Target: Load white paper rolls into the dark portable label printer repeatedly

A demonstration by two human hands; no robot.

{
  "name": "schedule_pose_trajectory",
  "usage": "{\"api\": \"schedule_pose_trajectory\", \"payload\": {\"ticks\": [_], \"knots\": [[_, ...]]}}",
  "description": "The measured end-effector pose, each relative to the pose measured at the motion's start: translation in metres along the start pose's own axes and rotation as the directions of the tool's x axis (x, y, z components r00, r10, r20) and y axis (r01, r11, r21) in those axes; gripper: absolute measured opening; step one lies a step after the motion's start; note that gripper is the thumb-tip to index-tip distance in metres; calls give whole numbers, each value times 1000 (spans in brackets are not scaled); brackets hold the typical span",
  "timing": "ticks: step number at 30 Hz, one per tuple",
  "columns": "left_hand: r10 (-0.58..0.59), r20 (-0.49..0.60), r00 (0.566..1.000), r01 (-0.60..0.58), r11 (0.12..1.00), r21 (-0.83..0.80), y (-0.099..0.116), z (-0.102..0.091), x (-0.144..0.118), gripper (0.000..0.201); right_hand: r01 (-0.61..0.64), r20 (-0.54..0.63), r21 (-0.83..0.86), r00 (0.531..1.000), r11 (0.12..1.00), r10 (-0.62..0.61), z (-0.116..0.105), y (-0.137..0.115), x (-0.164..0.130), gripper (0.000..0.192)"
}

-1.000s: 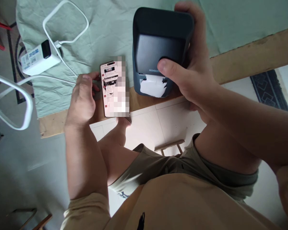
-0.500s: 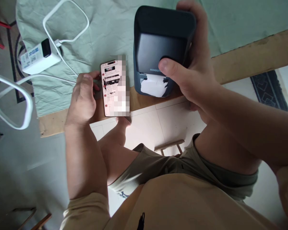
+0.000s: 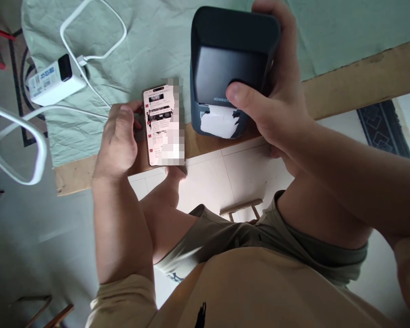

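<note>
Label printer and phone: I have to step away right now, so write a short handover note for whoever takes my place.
Left hand: holds the phone by its left edge, screen lit, over the near table edge.
Right hand: wrapped around the dark label printer, thumb on its front above the slot.
Printer stands on the table edge; a torn white label sticks out of the slot.
Done: label is out.
Left: label not yet removed.
White charger and cable lie on the green cloth, untouched.

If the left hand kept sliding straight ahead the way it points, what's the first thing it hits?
Probably the white cable just beyond the left hand, then the white power adapter on the green cloth; depth is unclear.
</note>
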State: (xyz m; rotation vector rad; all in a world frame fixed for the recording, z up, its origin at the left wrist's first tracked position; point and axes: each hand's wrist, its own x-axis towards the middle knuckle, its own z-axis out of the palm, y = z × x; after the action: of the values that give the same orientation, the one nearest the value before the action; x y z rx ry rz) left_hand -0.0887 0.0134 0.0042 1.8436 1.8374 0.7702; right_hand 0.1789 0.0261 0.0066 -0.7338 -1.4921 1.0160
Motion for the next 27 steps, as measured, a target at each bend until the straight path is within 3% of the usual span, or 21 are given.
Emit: {"api": "schedule_pose_trajectory", "payload": {"ticks": [11, 27], "knots": [[25, -44, 999, -24, 999, 33, 2, 0, -2, 65, -17, -5, 20, 1000, 1000, 17, 0, 0, 1, 55], [18, -20, 1000, -17, 999, 50, 2, 1, -1, 61, 0, 1, 16, 1000, 1000, 0, 0, 1, 1, 55]]}}
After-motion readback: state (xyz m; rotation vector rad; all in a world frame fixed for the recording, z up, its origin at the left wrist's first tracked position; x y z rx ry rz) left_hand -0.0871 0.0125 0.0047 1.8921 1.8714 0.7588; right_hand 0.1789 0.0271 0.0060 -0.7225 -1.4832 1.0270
